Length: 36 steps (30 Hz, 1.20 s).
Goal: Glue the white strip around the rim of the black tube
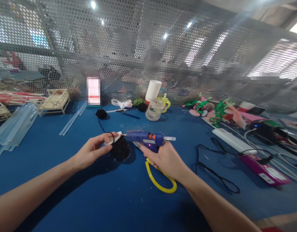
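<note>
My right hand (165, 158) is wrapped round the grip of a blue hot glue gun (147, 138) with a clear glue stick poking out of its back and a yellow cord (160, 183) looping below. Its nozzle points left at a small white piece (115, 138) that my left hand (94, 149) pinches between thumb and fingers. Black yarn (121, 150) hangs in a tuft under that piece, and a black thread runs from it to a black yarn ball (101, 113) farther back on the blue table (90, 193).
Clear glue sticks (15, 127) lie at the left beside small wooden furniture models (54, 100). A glass jar (155, 109) and stacked white cups (153, 90) stand at the back centre. Green and pink craft pieces (211, 111), a power strip (233, 141) and black cables (216, 170) fill the right. A perforated metal screen (148, 48) rises behind.
</note>
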Available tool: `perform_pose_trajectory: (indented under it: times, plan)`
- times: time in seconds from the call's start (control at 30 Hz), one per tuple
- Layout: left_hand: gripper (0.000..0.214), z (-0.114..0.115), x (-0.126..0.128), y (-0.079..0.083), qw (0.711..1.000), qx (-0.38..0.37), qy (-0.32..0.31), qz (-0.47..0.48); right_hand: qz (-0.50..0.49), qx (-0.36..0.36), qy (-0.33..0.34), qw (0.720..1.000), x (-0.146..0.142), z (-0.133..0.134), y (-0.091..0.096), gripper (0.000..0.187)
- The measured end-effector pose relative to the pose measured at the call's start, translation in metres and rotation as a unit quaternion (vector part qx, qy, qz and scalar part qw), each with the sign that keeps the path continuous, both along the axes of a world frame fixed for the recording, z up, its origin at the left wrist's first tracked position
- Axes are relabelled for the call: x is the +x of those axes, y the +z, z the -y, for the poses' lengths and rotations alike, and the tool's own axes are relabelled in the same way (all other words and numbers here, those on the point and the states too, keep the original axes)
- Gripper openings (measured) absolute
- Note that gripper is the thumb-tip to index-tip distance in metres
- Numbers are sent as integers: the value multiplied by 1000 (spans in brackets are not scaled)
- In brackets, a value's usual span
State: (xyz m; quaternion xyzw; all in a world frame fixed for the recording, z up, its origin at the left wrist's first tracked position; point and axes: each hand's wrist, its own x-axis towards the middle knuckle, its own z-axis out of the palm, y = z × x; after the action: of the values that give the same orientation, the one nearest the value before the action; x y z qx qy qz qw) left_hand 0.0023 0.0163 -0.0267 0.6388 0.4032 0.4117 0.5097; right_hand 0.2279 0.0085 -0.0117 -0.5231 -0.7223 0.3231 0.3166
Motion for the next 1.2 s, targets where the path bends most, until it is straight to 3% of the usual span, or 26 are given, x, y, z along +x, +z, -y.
perform_pose_trajectory:
  times: [1.2]
  plan:
    - [18, 0, -1, -1, 999, 11, -27, 15, -5, -19, 0, 1000, -2, 5, 5, 21]
